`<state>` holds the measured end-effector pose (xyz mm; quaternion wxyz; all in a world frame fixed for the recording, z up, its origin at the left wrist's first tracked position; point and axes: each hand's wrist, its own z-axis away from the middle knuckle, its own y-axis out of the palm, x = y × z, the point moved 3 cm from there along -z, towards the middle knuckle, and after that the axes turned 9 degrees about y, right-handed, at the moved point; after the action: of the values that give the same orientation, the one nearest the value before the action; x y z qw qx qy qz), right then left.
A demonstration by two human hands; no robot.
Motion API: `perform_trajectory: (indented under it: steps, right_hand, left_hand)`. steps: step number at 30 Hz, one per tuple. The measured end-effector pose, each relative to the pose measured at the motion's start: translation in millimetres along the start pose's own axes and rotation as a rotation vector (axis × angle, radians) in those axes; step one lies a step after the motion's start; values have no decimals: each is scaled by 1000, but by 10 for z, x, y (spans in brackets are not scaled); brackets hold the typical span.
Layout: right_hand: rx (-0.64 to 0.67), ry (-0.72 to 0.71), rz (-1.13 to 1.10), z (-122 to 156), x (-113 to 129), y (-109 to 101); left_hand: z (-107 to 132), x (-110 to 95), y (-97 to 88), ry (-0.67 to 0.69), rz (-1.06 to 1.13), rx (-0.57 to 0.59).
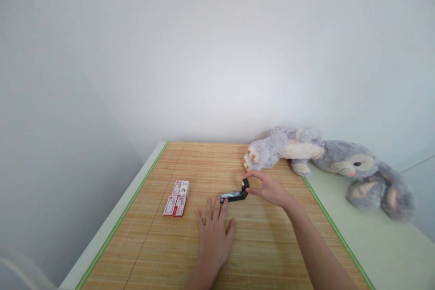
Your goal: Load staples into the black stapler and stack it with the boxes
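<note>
A black stapler (233,196) lies on the bamboo mat, folded wide open, its long metal-lined part flat and its other arm standing up at the right end. My right hand (268,189) pinches that raised arm between thumb and fingers. Spread flat on the mat is my left hand (215,235), with its fingertips at the left end of the stapler; at least one seems to touch it. To the left, several small red-and-white boxes (179,206), which look like staple boxes, lie close together.
The bamboo mat (163,253) with green edging covers much of the pale table (384,240). A grey plush rabbit (353,156) lies along the back right, partly on the mat. A white wall (217,54) rises behind the table.
</note>
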<state>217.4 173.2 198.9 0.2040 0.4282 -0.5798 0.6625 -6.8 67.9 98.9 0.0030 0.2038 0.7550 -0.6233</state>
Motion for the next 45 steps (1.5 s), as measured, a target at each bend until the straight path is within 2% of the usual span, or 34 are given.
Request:
perform_trajectory:
  steps: [2, 4, 7, 10, 12, 14, 16, 18, 20, 22, 25, 27, 30, 32, 34, 36, 39, 42, 45]
  right_hand:
    - [-48, 85, -50, 197, -252, -205]
    - [-89, 234, -177, 394, -538, -274]
    - [-142, 321, -229, 607, -821, -180]
    - [-190, 352, -258, 738, -934, -17]
    - [-238, 371, -302, 836, -970, 65]
    - [-292, 409, -362, 965, -1005, 135]
    - [-308, 465, -423, 1102, -1025, 227]
    - [-269, 508, -462, 1209, -993, 361]
    - [-215, 520, -494, 1263, -890, 530]
    - [-167, 519, -530, 1270, -735, 723]
    - [-66, 560, -603, 1237, -502, 1023]
    - [-2, 621, -636, 1216, -407, 1185]
    - [51, 673, -655, 1202, -377, 1303]
    - [64, 674, -657, 1212, -420, 1289]
    - [65, 683, -634, 1242, -497, 1213]
    - [7, 656, -547, 1274, -576, 1085]
    - [-119, 535, -337, 1289, -631, 899]
    - [-110, 492, -216, 1239, -618, 865]
    - [-138, 526, -257, 1160, -600, 904]
  left_hand:
    - [-18, 14, 5, 1, -4, 12]
    - [-39, 32, 10, 7, -7, 17]
    - [-77, 69, 1, 63, 11, 10]
    - [-88, 160, -57, 163, 40, -1]
    - [-53, 300, -155, 166, 29, -64]
    - [27, 515, -304, 60, -12, -211]
    - [152, 761, -458, -124, -72, -367]
    - [282, 957, -554, -252, -131, -422]
    - [377, 1046, -571, -242, -149, -389]
    - [423, 1006, -507, -99, -84, -288]
    - [421, 737, -331, 165, 139, -74]
    - [372, 495, -236, 233, 288, 18]
    - [238, 159, -167, 232, 415, 68]
    - [146, 5, -155, 257, 450, 100]
    - [80, -58, -157, 297, 467, 130]
    - [45, -28, -169, 305, 463, 132]
    - [32, 86, -193, 260, 428, 100]
    - [29, 109, -205, 254, 407, 94]
    - [15, 45, -211, 256, 402, 78]
